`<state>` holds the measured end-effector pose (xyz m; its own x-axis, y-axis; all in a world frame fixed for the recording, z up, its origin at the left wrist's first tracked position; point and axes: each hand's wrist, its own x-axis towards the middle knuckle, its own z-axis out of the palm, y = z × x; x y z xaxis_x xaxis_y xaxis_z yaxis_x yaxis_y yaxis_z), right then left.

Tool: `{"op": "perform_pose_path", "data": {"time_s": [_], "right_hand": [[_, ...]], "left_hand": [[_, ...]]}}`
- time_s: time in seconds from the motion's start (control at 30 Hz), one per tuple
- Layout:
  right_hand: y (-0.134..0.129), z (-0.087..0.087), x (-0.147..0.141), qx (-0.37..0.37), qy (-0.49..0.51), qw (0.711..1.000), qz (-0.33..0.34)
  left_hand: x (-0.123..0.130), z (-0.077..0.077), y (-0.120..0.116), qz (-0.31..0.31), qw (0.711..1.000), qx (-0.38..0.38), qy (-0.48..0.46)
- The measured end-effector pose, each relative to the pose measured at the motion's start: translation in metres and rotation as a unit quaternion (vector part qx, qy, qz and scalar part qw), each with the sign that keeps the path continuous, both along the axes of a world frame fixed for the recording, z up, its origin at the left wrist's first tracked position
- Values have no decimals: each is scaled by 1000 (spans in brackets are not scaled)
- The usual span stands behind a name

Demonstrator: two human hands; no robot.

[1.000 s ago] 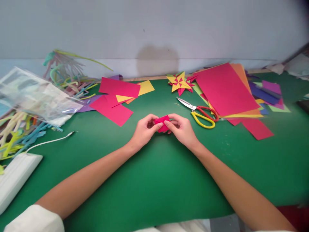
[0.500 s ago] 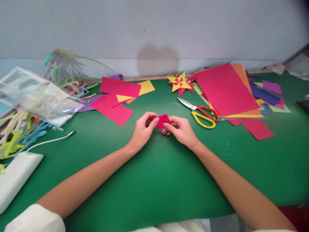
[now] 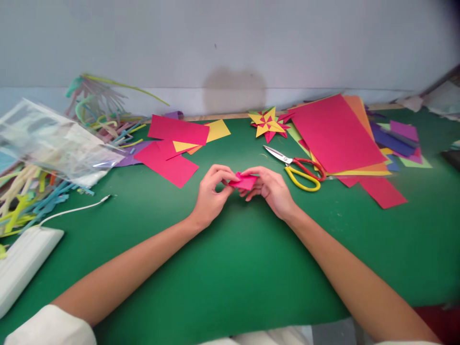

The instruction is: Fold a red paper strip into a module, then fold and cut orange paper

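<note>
A small piece of folded red paper (image 3: 246, 182) is held up between my two hands, over the middle of the green table. My left hand (image 3: 212, 191) pinches its left edge between thumb and fingers. On the other side, my right hand (image 3: 270, 189) has its index finger along the paper's upper edge and the other fingers curled beneath it. Part of the paper is hidden behind my fingers. Scissors (image 3: 300, 167) with one red and one yellow handle lie just beyond my right hand. Behind them sits a folded star (image 3: 268, 123) in yellow, red and green paper.
Loose red sheets (image 3: 178, 129) and a yellow one lie at the back left. A stack of coloured paper (image 3: 338, 136) stands right of the star. Pipe cleaners, a clear plastic bag (image 3: 61, 139) and a white power strip (image 3: 30, 261) with a cable occupy the left side.
The red paper has tilted from facing me to a flatter angle, a fold standing up at its top. My right thumb has left its front face and the right fingers have spread.
</note>
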<state>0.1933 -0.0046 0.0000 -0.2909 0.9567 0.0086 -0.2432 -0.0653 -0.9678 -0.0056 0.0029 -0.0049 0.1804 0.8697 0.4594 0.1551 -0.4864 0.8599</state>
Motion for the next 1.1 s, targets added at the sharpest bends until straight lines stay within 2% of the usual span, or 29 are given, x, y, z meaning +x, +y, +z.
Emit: {"op": "perform_pose_path", "data": {"time_s": [0.07,0.13,0.23,0.3,0.4,0.5,0.63,0.77,1.1], "right_hand": [[2,0,1,15,13,1000,-19],[3,0,1,45,-28,997,-62],[3,-1,1,77,-90,987,-105],[2,0,1,87,-104,985,-108],[0,0,1,103,-114,983,-98],[-2,-1,0,120,-145,978,-93],[-2,-5,0,131,-201,966,-93],[-3,-5,-1,125,-194,969,-91],[-4,-5,-2,134,-194,968,-82]], "left_hand": [[-1,0,1,0,1000,19,17],[-1,0,2,-9,1000,6,21],[1,-3,4,-24,995,-76,-53],[3,-5,6,-35,983,-144,-108],[4,-5,7,-71,976,-192,-81],[3,-2,6,-86,978,-187,-29],[2,0,4,-52,982,-181,-14],[3,2,3,-26,983,-180,3],[3,2,2,-44,982,-181,-6]]}}
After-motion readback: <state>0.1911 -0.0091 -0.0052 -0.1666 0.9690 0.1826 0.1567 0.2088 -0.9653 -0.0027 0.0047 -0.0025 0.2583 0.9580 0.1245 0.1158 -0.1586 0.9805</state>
